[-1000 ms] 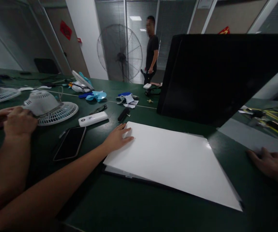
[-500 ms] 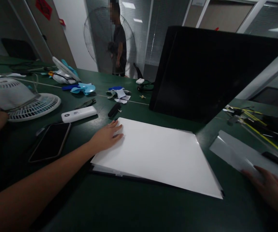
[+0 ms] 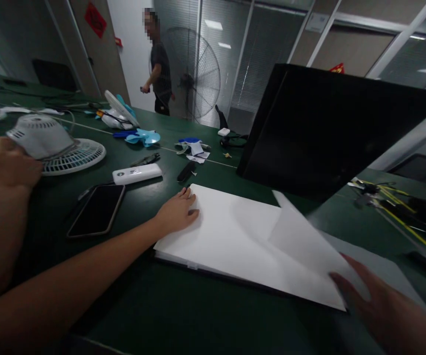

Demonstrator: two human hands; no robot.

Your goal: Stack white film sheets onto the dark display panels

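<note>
A stack of large white paper sheets (image 3: 231, 231) with a dark backing lies before me on the green table. My left hand (image 3: 176, 211) rests on its left edge, fingers stretched and spread on the top sheet. At the right side, my right hand (image 3: 364, 286) pinches the edge of the top white sheet (image 3: 305, 236), which curls up off the stack. That hand is a little blurred. A greyish, shiny sheet (image 3: 379, 266) lies on the table beside and partly behind my right hand.
Another person's hands (image 3: 7, 165) touch a white fan housing (image 3: 46, 138) at left. Nearby lie a phone (image 3: 97, 211), a white power bank (image 3: 137, 173) and blue fan blades (image 3: 144, 137). A black monitor (image 3: 338, 133) stands behind the paper. A person (image 3: 160, 66) walks beyond the table.
My right hand has moved left from the greyish sheet and lifted the right edge of the top white sheet. My left hand stays on the stack. The background person has moved left.
</note>
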